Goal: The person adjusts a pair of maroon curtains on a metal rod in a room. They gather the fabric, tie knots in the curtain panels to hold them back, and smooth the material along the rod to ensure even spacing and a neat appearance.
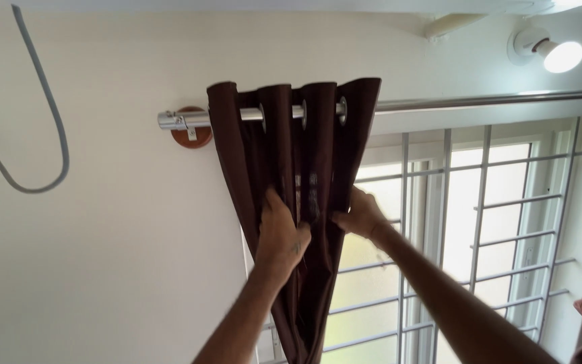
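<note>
Forearms: both mine reach up, nearest the lens.
Left hand [281, 232]: fingers pinch a fold.
Right hand [360, 214]: fingers closed on the neighbouring pleat.
Curtain: dark brown eyelet fabric curtain [304, 175], bunched on the shiny metal rod [479, 101]; soft, light, best gripped mid-fold.
Room: white wall [116, 256], white barred window [479, 222], lit bulb [560, 55].

No packages, labels, signs or screens anywhere in view.
</note>
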